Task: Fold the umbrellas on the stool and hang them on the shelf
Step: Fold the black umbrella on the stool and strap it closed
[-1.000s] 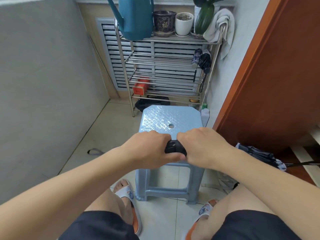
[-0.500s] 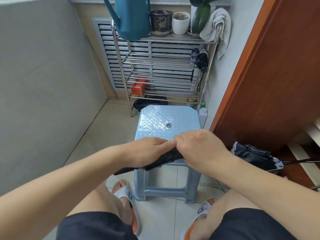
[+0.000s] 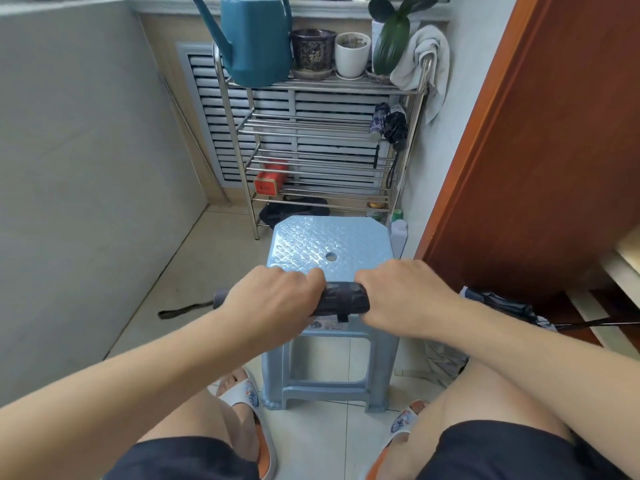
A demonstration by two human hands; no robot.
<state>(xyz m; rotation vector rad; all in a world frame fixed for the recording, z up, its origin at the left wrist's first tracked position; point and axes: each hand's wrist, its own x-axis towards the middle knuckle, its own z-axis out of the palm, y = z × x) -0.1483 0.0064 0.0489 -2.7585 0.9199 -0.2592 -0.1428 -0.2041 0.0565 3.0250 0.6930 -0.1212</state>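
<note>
Black folded umbrella [image 3: 343,298] held level, crosswise, above the near edge of the pale blue plastic stool [image 3: 304,244]. Left hand [image 3: 273,301] curled round the umbrella's left part, knuckles up; grey handle end [image 3: 219,298] poking out at 9 o'clock of that hand, with a dark wrist strap [image 3: 183,310] trailing beyond it toward the floor. Right hand [image 3: 405,299] curled round the right part, likewise knuckles up. Hands set a little apart, both clamped on the same umbrella, a short stretch of rolled canopy bare between them with a small closure tab [image 3: 342,317] hanging below. Contact between umbrella and stool seat not discernible.

At 12 o'clock, beyond the stool: steel wire shelf [image 3: 311,124] against a louvred panel. Hung on the shelf's right post at about 1 o'clock: two folded umbrellas [image 3: 389,124], dark, side by side, straps dangling. On the top tier, from 11 to 1 o'clock: teal watering can [image 3: 256,39], dark glazed pot [image 3: 312,51], white pot [image 3: 352,55], a leafy plant [image 3: 393,39], a pale towel [image 3: 424,58] draped over the corner. On a lower tier: red box [image 3: 270,178].

At 3 o'clock, on the floor by the wooden door [image 3: 540,133]: another umbrella [image 3: 502,306], loosely bundled, shaft pointing right. At 6 o'clock: bare knees, dark shorts, slippers [image 3: 246,393] flanking the stool's legs.
</note>
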